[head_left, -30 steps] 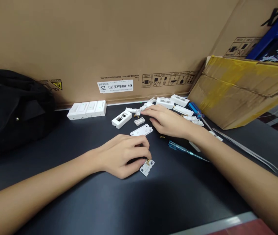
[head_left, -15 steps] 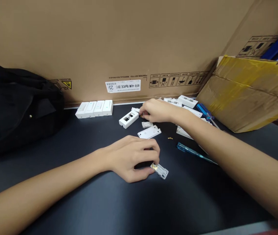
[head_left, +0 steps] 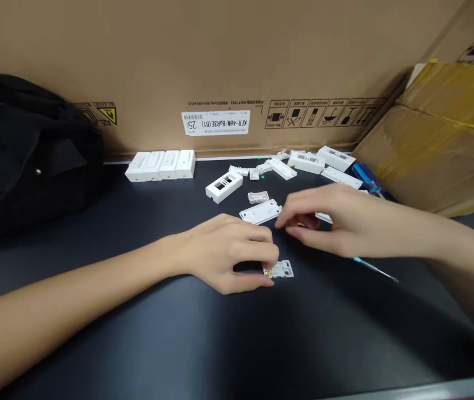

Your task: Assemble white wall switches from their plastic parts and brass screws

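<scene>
My left hand (head_left: pixel 237 255) rests on the dark table and pinches the end of a small white plastic housing (head_left: pixel 283 269). Brass-coloured metal shows inside the housing, beside my fingertips. To its upper right is my right hand (head_left: pixel 328 219), thumb and index finger close together on a tiny brass piece (head_left: pixel 288 227), mostly covered by the fingers. Another glint of brass (head_left: pixel 300 224) shows between the curled fingers. Just beyond the hands lie a flat white cover plate (head_left: pixel 260 212) and a small white plastic insert (head_left: pixel 258 197). A white switch frame (head_left: pixel 224 186) sits farther back.
Several finished-looking white switches (head_left: pixel 160 166) stand in a row at the back left. More white frames (head_left: pixel 307 161) and plates lie at the back right, near a blue-handled screwdriver (head_left: pixel 368 178). Another screwdriver's shaft (head_left: pixel 376 269) emerges below my right hand. A black bag (head_left: pixel 28 161) and cardboard boxes (head_left: pixel 437 133) border the table.
My right hand has come back from the far small parts toward my left hand, uncovering the parts there. The housing in my left hand has turned to lie more level.
</scene>
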The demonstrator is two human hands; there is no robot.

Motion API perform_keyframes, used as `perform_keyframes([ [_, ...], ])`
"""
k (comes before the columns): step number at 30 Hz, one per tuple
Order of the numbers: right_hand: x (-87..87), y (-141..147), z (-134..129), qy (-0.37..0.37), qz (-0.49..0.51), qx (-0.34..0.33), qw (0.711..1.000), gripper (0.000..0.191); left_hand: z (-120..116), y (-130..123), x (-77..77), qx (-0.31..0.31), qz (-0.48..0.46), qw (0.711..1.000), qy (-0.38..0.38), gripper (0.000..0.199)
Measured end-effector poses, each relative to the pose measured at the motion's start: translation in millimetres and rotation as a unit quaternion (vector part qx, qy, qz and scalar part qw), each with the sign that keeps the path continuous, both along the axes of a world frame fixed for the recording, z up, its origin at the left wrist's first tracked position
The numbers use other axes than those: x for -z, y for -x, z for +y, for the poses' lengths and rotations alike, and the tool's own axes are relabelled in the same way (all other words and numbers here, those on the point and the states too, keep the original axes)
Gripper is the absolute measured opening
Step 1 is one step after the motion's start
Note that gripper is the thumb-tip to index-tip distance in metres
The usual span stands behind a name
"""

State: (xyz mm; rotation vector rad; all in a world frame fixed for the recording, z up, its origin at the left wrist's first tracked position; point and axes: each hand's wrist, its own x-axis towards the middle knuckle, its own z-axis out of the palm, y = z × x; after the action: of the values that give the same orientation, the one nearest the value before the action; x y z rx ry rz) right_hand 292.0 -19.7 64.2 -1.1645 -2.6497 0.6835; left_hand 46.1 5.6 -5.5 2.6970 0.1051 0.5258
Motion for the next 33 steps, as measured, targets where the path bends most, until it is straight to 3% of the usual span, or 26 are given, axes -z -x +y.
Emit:
perform_keyframes([
  [4, 14.0, -5.6, -22.0, 0.018, 0.048, -0.005, 0.999, 0.013, -0.3, -0.6, -1.8, 0.000, 0.007, 1.000, -0.001, 0.022],
  [11, 28.3, -7.2, -32.5, -0.006, 0.143, 0.000, 0.990, 0.013, 0.6, -1.0, -1.2, 0.003, 0.003, 1.000, 0.004, 0.019],
  [33, 31.2, -2.6, -39.4, -0.040, 0.103, -0.011, 0.994, 0.014, -0.2, -1.5, -2.6, 0.007, 0.010, 1.000, 0.007, 0.016],
])
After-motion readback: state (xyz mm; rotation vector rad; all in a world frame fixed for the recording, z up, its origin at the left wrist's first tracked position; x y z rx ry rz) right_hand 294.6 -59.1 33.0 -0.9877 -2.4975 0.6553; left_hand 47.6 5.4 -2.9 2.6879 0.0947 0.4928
